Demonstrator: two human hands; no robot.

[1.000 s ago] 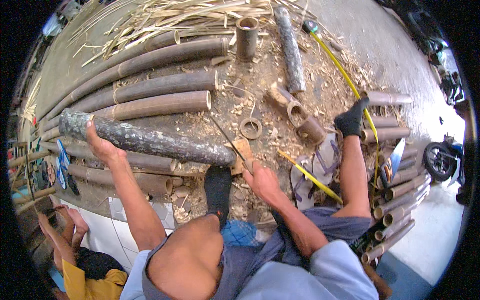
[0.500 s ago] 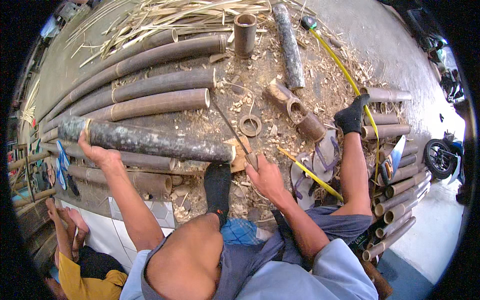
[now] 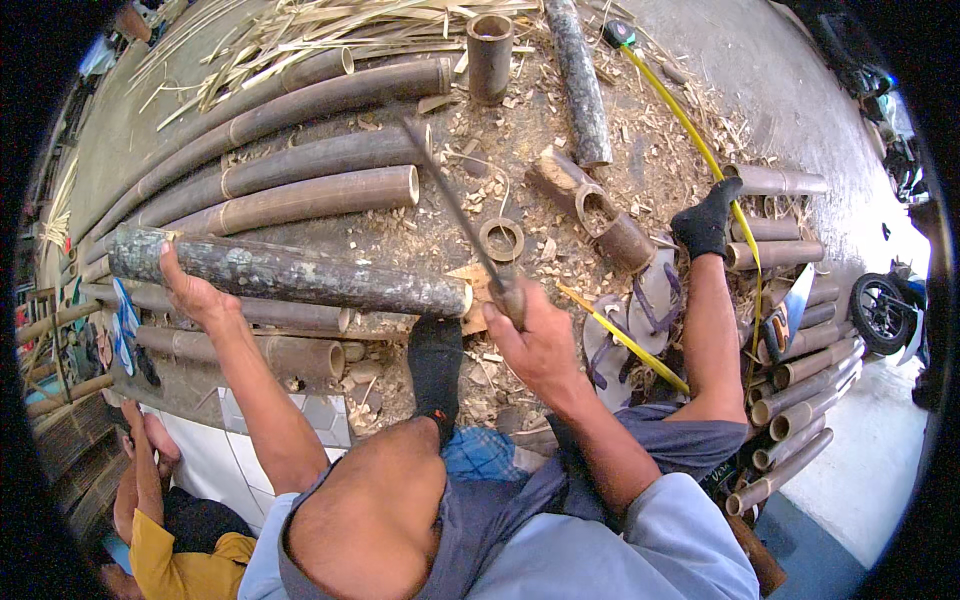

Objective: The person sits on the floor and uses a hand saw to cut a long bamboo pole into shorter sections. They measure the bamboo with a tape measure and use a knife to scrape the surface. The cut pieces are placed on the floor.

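My left hand (image 3: 200,292) grips a thick, dark pole (image 3: 310,277) with mottled bark near its left end. The pole lies across in front of me, and its pale cut right end rests by my socked left foot (image 3: 436,370). My right hand (image 3: 543,343) is closed round the wooden handle of a long knife (image 3: 462,222). The blade slants up and to the left, slightly blurred, apart from the pole. Under the knife hand, a flat piece of wood (image 3: 473,318) shows beside the pole's end. A bamboo ring (image 3: 501,240) lies just beyond it.
Bamboo poles (image 3: 300,195) lie at the left, with split strips (image 3: 330,35) behind. A notched bamboo piece (image 3: 612,236), an upright tube (image 3: 489,65) and a yellow measuring tape (image 3: 680,118) are among the shavings. Cut tubes (image 3: 800,400) pile at right; another person (image 3: 185,555) sits lower left.
My right hand has lifted the knife, and its blade tip has swung up and left, away from the pole's end. The pole has shifted only slightly.
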